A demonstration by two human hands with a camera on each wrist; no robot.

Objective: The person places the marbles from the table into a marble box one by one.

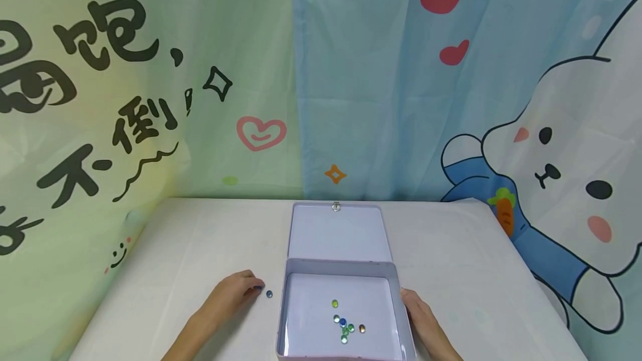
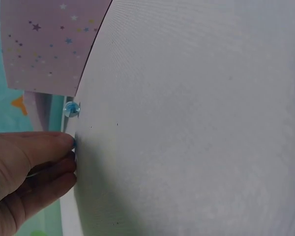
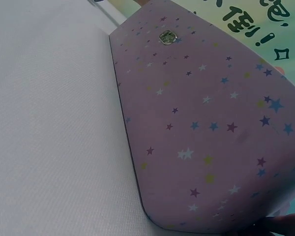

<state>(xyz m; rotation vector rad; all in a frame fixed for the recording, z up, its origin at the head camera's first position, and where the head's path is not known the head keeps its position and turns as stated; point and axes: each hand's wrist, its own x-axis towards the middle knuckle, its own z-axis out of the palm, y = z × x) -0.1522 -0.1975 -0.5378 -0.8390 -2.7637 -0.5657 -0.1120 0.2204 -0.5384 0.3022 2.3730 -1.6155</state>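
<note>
In the head view my left hand [image 1: 234, 292] is on the table left of a box [image 1: 282, 316], its thumb and fingertips pinching a small blue marble [image 2: 74, 143] at the tabletop. Another blue marble [image 1: 269, 294] lies just beside those fingertips, clear and glassy in the left wrist view. My right hand [image 1: 426, 322] rests against the box's right outer wall; in the right wrist view only dark fingers [image 3: 285, 224] show at the corner. Several green marbles [image 1: 350, 328], a blue marble [image 1: 343, 322] and an amber marble [image 1: 362, 328] lie inside the box.
The box's lid [image 1: 338, 233] is folded back flat behind it, with a metal clasp [image 1: 336, 206] at its far edge. Outside, the box is pink with stars. A white cloth covers the table [image 1: 451, 261]. A printed curtain [image 1: 361, 82] hangs behind.
</note>
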